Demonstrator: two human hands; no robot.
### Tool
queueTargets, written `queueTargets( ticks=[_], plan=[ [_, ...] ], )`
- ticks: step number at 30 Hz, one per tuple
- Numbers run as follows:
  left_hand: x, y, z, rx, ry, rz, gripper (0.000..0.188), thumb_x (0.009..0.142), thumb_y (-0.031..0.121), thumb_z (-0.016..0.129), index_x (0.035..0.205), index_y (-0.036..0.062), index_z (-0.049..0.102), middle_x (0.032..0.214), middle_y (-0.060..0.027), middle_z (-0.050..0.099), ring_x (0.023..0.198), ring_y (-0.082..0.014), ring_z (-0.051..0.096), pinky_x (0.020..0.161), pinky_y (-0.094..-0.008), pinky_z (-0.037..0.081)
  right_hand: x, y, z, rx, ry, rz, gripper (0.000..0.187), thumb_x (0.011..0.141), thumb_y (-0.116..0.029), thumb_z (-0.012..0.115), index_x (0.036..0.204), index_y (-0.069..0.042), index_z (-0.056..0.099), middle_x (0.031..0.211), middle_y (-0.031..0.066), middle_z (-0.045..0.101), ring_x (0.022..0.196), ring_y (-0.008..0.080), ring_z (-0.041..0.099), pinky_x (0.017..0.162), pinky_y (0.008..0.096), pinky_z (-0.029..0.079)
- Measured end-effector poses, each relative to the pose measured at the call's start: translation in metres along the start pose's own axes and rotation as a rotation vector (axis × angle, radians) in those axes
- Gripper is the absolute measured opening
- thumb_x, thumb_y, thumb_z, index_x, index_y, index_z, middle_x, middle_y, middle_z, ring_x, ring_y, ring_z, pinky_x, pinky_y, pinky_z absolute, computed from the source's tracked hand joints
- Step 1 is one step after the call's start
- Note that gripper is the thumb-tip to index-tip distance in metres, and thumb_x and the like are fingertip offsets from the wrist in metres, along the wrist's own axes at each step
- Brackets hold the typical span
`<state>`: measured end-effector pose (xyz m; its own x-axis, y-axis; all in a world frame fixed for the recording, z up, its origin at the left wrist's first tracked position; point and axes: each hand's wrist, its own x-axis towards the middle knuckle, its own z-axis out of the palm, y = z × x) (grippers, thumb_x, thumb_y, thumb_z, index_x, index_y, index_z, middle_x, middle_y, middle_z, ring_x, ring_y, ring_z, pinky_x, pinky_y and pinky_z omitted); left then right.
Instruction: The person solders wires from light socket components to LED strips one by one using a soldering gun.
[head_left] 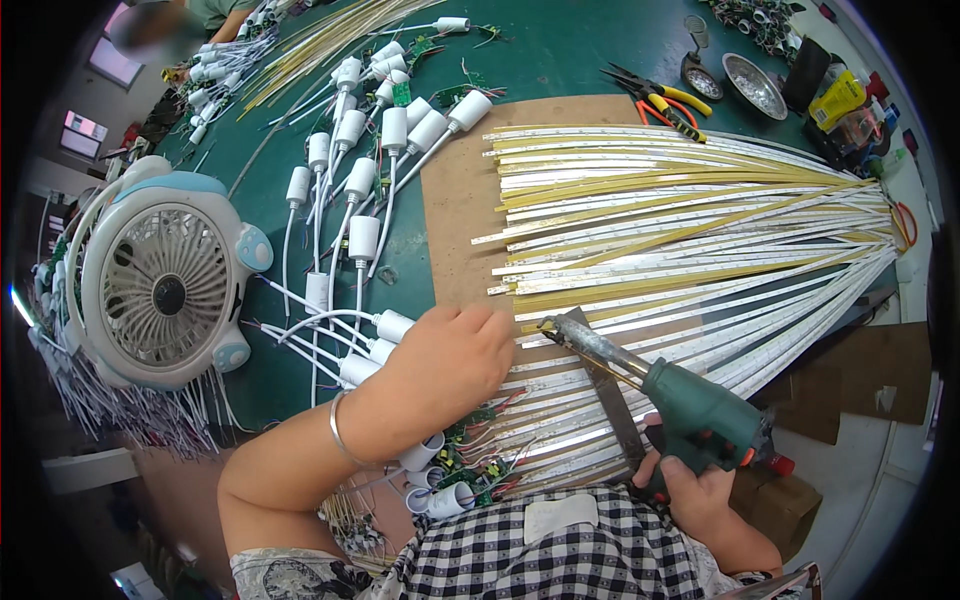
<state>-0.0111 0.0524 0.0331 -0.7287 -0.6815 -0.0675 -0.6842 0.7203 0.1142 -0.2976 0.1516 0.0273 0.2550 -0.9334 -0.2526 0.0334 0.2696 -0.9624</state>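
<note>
My right hand point(697, 492) grips a green pistol-shaped soldering gun point(708, 412), its metal tip pointing left over a fan of long, thin white and yellow LED strips point(600, 235). My left hand point(462, 350) is closed, fingers curled down at the strips' left ends close to the tip; whatever it pinches is hidden beneath the fingers. A dark flat metal bar point(612, 400) lies across the nearer strips. Several of these have red and white wires and small green circuit boards point(482, 465) at their ends. White cylindrical lamp caps point(450, 500) sit below my left forearm.
A white and blue fan point(170, 290) stands at the left. More corded white lamp caps point(362, 238) lie on the green table point(560, 60). Pliers point(660, 100) and a metal bowl point(754, 86) are at the far right. Another person's arm point(232, 22) shows at the far left.
</note>
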Motion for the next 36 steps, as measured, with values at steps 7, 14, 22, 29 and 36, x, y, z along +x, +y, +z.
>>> queueTargets(
  ticks=[7,14,22,29,36],
  plan=[
    [-0.01,-0.023,0.013,-0.355,0.228,-0.123,0.014,0.068,0.009,0.064,0.079,0.0112,0.055,0.084,-0.001,0.059,0.085,-0.0207,0.056,0.075,-0.0351,0.04,0.001,0.001,0.002,0.123,0.126,0.022,0.049,0.088,-0.013,0.055,0.129,0.005,0.035,0.12,0.0196,0.051,0.067,0.025,0.062,0.057,0.0351,0.053],
    [-0.014,-0.018,0.02,-0.515,0.201,-0.314,0.01,0.072,0.008,0.064,0.079,0.0135,0.058,0.081,0.0033,0.06,0.086,-0.0187,0.054,0.083,-0.0347,0.03,0.005,-0.002,0.002,0.208,0.101,0.06,0.048,0.087,-0.002,0.054,0.13,0.005,0.035,0.124,0.0201,0.052,0.071,0.0236,0.063,0.061,0.0338,0.054],
    [-0.012,-0.013,0.019,-0.436,0.207,-0.26,0.012,0.073,0.012,0.071,0.083,0.0163,0.066,0.081,0.0021,0.06,0.081,-0.0195,0.054,0.08,-0.0361,0.03,0.004,0.001,0.003,0.15,0.142,0.037,0.047,0.089,-0.012,0.054,0.129,0.005,0.035,0.12,0.0206,0.051,0.065,0.0258,0.062,0.056,0.0354,0.053],
    [-0.007,-0.006,0.03,-0.334,0.307,-0.224,0.016,0.073,0.01,0.071,0.088,0.0154,0.069,0.077,0.0007,0.059,0.078,-0.0212,0.054,0.073,-0.0367,0.035,0.005,0.0,0.002,0.138,0.135,0.032,0.047,0.089,-0.012,0.054,0.128,0.005,0.035,0.121,0.0202,0.051,0.066,0.0251,0.062,0.057,0.0351,0.053],
    [-0.005,-0.004,0.026,-0.372,0.356,-0.273,0.014,0.071,0.009,0.07,0.084,0.0122,0.066,0.075,-0.0017,0.058,0.076,-0.023,0.053,0.074,-0.037,0.037,0.0,-0.004,0.0,0.043,0.053,0.107,0.048,0.086,-0.01,0.056,0.128,0.004,0.037,0.12,0.0188,0.052,0.067,0.0237,0.062,0.059,0.0344,0.053]
  ],
)
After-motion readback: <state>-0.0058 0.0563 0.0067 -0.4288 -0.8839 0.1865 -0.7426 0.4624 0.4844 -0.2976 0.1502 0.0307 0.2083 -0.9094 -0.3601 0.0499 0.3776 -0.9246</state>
